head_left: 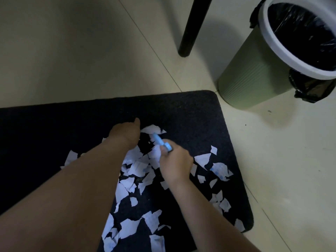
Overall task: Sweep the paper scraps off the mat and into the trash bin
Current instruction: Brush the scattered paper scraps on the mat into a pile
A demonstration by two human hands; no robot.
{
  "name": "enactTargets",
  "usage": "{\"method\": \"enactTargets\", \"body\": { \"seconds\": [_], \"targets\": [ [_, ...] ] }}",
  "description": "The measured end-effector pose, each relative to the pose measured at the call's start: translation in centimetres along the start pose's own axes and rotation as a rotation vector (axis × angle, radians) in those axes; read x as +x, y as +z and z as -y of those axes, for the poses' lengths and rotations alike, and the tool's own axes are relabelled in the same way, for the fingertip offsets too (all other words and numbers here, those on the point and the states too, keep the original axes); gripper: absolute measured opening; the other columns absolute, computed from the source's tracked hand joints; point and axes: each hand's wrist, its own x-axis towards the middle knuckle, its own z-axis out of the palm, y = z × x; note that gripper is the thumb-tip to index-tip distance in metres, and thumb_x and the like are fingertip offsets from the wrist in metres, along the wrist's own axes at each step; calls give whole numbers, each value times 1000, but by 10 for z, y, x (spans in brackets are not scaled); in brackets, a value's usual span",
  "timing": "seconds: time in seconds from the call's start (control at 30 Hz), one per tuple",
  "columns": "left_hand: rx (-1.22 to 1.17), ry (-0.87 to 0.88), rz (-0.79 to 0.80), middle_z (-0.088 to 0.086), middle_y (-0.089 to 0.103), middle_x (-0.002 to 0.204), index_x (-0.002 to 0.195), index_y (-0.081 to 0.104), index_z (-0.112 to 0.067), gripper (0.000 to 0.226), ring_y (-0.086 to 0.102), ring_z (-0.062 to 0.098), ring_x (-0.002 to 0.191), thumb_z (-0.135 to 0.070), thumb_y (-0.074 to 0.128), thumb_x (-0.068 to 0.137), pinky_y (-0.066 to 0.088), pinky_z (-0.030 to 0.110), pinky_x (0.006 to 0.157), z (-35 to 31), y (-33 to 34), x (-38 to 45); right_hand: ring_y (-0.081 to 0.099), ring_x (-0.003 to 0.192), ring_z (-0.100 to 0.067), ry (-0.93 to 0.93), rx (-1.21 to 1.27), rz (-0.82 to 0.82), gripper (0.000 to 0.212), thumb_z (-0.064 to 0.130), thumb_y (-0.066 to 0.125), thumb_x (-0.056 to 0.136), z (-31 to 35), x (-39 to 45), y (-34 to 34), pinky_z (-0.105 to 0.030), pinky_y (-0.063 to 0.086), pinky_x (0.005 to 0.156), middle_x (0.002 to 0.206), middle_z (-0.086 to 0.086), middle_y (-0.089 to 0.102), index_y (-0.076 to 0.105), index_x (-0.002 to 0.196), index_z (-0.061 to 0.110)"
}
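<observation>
On the dark mat (181, 110), torn white paper scraps (138, 166) lie scattered, thickest toward its middle and near edge, with a looser trail running along the mat's right side. The right hand (175, 165) is over the middle of the mat, fingers curled round the handle of a small light-blue brush (161, 142), whose far end lies against a scrap a little farther up the mat. The left hand (126, 134) reaches onto the mat just left of the brush, its thumb sticking out toward the mat's far edge; its fingers are hidden beneath it, so I cannot tell whether they are spread, curled or holding anything. Both bare forearms cross the mat from its near edge.

Off the mat's far right corner, just beside it, stands a green trash bin (251, 73) with a white rim and a black liner bag. A black furniture leg (192, 28) stands on the pale tiled floor (81, 51) beyond the mat, left of the bin.
</observation>
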Motion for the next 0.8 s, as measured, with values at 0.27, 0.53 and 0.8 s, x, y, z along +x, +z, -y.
{"method": "enactTargets", "body": {
  "seconds": [0.27,0.53,0.8],
  "targets": [
    [-23,-21,-21,16,49,136,154,-8,-10,80,55,29,114,-13,47,95,49,36,91,28,5,-3,58,66,-11,35,132,-183,23,29,50,97,9,14,-23,-27,50,60,68,13,55,63,115,30],
    [-86,-43,62,19,36,147,154,-8,-10,82,49,31,124,-12,50,95,48,38,99,30,2,-4,63,79,-13,-98,-145,-29,27,24,49,96,21,24,10,-26,47,64,91,2,69,60,120,29],
    [-90,-37,80,20,39,145,153,-4,-6,84,50,31,123,-12,55,94,47,38,99,33,1,-1,62,75,-13,-105,31,-48,24,30,50,96,28,31,-17,-30,50,68,81,9,62,62,116,34]
  ]
}}
